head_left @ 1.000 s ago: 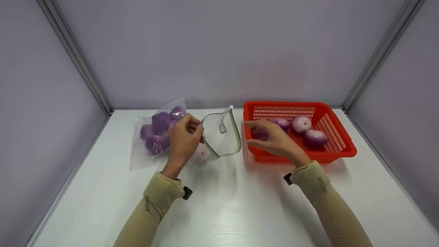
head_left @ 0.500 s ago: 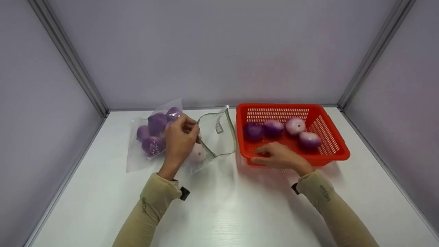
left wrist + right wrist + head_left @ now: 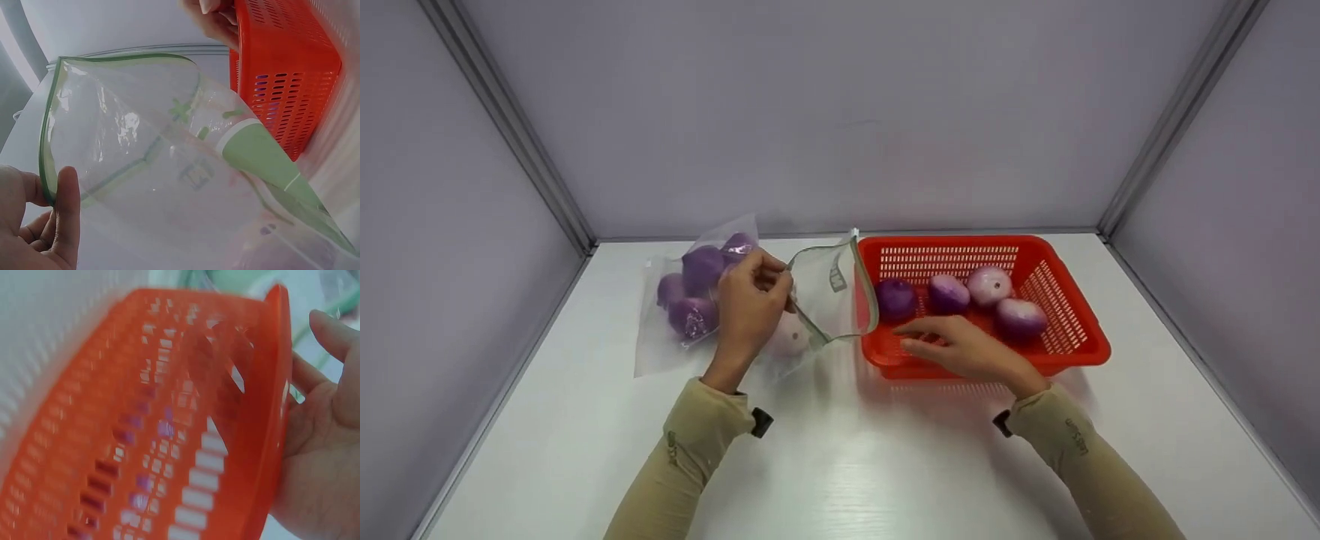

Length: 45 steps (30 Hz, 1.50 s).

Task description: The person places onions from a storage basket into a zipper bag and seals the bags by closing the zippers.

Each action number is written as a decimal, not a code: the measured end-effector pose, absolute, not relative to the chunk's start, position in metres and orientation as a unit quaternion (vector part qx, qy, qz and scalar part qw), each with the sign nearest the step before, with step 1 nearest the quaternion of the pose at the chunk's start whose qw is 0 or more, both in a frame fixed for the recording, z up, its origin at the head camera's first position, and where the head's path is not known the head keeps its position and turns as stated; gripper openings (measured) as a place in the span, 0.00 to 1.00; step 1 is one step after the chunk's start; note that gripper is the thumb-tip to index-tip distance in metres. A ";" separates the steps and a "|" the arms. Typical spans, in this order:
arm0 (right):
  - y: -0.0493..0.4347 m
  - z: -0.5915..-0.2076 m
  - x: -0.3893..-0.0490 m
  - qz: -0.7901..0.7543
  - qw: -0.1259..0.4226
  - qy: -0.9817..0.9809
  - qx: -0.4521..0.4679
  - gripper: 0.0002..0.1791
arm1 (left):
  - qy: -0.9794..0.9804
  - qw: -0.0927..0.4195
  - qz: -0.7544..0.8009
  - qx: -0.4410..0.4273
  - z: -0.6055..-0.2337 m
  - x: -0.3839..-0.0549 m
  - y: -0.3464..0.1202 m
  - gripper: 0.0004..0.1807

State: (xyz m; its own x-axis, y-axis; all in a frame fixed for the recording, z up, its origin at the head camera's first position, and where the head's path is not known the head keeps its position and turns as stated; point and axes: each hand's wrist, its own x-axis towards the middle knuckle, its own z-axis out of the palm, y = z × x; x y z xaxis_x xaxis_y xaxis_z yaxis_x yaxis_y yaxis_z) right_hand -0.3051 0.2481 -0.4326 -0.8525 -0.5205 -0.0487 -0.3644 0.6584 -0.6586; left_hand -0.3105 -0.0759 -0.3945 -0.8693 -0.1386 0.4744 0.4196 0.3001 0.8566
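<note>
My left hand [image 3: 750, 304] pinches the rim of a transparent zip bag [image 3: 832, 289] between thumb and fingers. The bag's green-edged mouth gapes toward the basket, and a pale onion [image 3: 789, 337] lies inside it. In the left wrist view the bag [image 3: 135, 129] shows green printing. My right hand [image 3: 960, 349] is over the near left part of a red plastic basket [image 3: 990, 371], fingers extended and holding nothing. From the right wrist, the palm [image 3: 315, 455] is at the basket's rim [image 3: 281, 377], with the thumb raised. Several purple onions [image 3: 949, 294] lie in the basket.
Left of my left hand lies another transparent bag [image 3: 656, 352] filled with several purple onions [image 3: 703, 270]. White tabletop [image 3: 840, 465] extends in front of both hands. Grey panels [image 3: 840, 112] enclose the back and sides. The basket's left side stands right at the bag's mouth.
My right hand has come down to the basket's near side, and the basket has shifted left and slightly nearer, up to the bag. The left hand keeps its pinch.
</note>
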 end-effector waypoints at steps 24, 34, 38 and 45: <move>0.357 -0.449 -0.351 -0.240 0.064 0.967 -0.062 0.38 | -0.771 0.239 -0.585 -0.076 -0.393 -0.306 -0.080 0.03; 0.358 -0.449 -0.353 -0.219 0.067 0.973 -0.044 0.36 | -0.774 0.244 -0.579 -0.079 -0.396 -0.306 -0.082 0.03; 0.357 -0.449 -0.353 -0.213 0.067 0.974 -0.034 0.34 | -0.776 0.244 -0.577 -0.079 -0.396 -0.306 -0.083 0.03; 0.358 -0.448 -0.354 -0.191 0.072 0.978 -0.040 0.31 | -0.769 0.243 -0.587 -0.077 -0.393 -0.306 -0.080 0.03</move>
State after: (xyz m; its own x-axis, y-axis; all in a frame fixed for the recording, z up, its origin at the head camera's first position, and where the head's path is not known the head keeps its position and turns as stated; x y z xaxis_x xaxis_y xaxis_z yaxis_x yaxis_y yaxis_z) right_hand -0.3543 0.3584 -0.4482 -0.9863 -0.1059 -0.1262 -0.0505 0.9235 -0.3802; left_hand -0.3057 -0.0804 -0.3935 -0.8697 -0.1662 0.4647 0.4044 0.2997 0.8641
